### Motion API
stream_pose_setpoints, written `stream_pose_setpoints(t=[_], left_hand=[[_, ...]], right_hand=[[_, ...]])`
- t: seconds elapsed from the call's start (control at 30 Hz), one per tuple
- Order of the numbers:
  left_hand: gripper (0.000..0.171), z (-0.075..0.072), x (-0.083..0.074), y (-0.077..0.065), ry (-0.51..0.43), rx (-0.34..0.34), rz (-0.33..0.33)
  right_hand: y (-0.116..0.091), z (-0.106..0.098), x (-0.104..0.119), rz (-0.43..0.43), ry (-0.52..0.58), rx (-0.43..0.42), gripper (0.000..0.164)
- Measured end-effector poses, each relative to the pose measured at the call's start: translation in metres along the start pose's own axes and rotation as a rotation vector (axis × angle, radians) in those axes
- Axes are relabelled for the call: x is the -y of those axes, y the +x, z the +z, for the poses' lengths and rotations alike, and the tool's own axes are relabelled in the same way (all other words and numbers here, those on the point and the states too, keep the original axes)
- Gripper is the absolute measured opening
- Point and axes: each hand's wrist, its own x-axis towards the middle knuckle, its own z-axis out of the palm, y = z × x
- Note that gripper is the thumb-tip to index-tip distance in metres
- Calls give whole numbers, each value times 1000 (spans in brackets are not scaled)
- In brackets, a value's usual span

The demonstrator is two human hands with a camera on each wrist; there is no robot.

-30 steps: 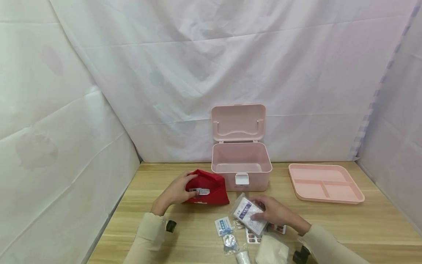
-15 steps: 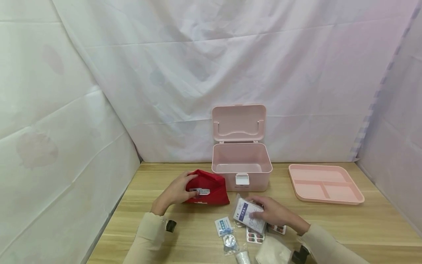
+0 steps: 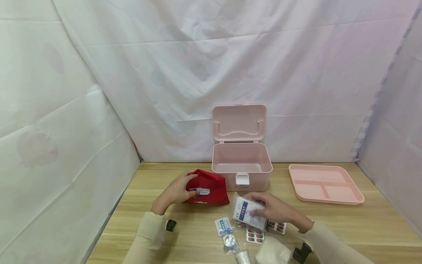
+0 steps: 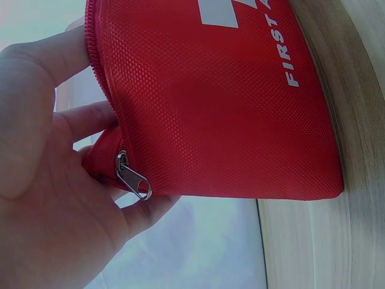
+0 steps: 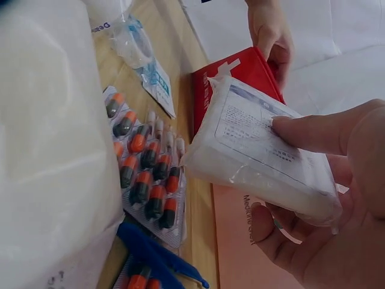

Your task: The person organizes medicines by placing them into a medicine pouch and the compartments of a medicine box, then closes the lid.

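My left hand (image 3: 174,191) grips the rim of a red first aid pouch (image 4: 210,114), thumb on one side and fingers on the other. The pouch's zip is undone, and its metal puller (image 4: 133,177) hangs near the fingers. A small white label shows at its mouth. Over the table my right hand (image 3: 277,209) pinches a flat, clear-wrapped white packet (image 5: 258,144) with printed text and a purple band. The packet's thumb side faces up in the right wrist view. Beneath it lie blister packs of red and dark capsules (image 5: 147,168) and cotton swabs (image 5: 165,132).
A pink medicine chest (image 3: 242,182) with its lid up stands behind the packet. To the right lies a pink divided tray (image 3: 324,182). Near me are a blue-printed sachet (image 3: 222,224), a wrapped roll (image 3: 243,257), a white bag (image 3: 273,251) and blue tweezers (image 5: 156,253).
My right hand has turned the packet slightly and shifted it a little, uncovering more of the capsule packs. The left hand and the pouch have stayed in place.
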Motion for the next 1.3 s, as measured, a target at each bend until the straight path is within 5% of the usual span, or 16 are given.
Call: stream_pose_setpoints(t=[0.77, 1.3], left_hand=[[61, -2, -3, -1, -5, 7, -20], [63, -1, -3, -3, -15, 13, -46]], right_hand=[[9, -34, 42, -81, -22, -60, 44], [34, -39, 74, -188, -41, -107, 45]])
